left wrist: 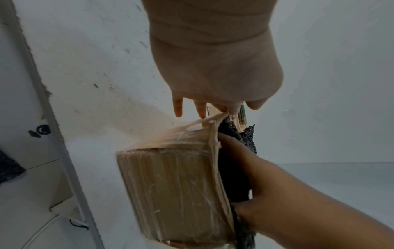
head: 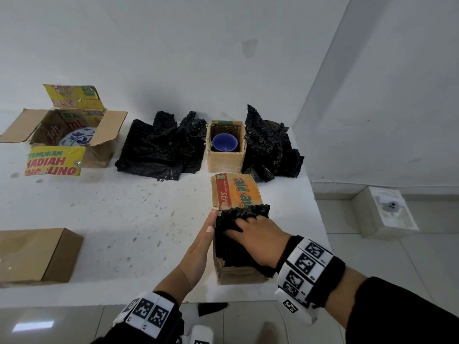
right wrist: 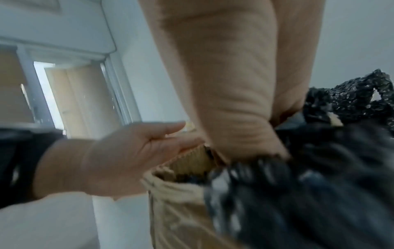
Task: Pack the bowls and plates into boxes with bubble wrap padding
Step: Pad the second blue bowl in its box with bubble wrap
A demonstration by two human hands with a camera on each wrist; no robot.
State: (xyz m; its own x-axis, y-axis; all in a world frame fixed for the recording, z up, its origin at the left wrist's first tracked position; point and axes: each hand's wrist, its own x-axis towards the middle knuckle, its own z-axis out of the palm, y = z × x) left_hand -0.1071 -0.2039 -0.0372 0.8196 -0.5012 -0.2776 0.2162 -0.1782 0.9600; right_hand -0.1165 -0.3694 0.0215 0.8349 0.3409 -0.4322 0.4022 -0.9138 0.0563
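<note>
Upper left, a plate (head: 77,137) sits in a box (head: 104,135); at centre, a bowl (head: 224,142) in another box (head: 224,160) between bubble wrap heaps (head: 161,147).

Both forearms are covered by black sleeves (head: 397,316) that stop short of the wrists, leaving the left hand (head: 198,247) and right hand (head: 258,240) bare, with no gloves or rings visible. Each wrist carries a black strap faced with white panels: the right wristband (head: 306,270) shows a column of square black-and-white coded markers (at least five, one on a tab hanging below the strap), and the left wristband (head: 146,311) shows three similar markers side by side. The left thumbnail is pale and unpainted.
</note>
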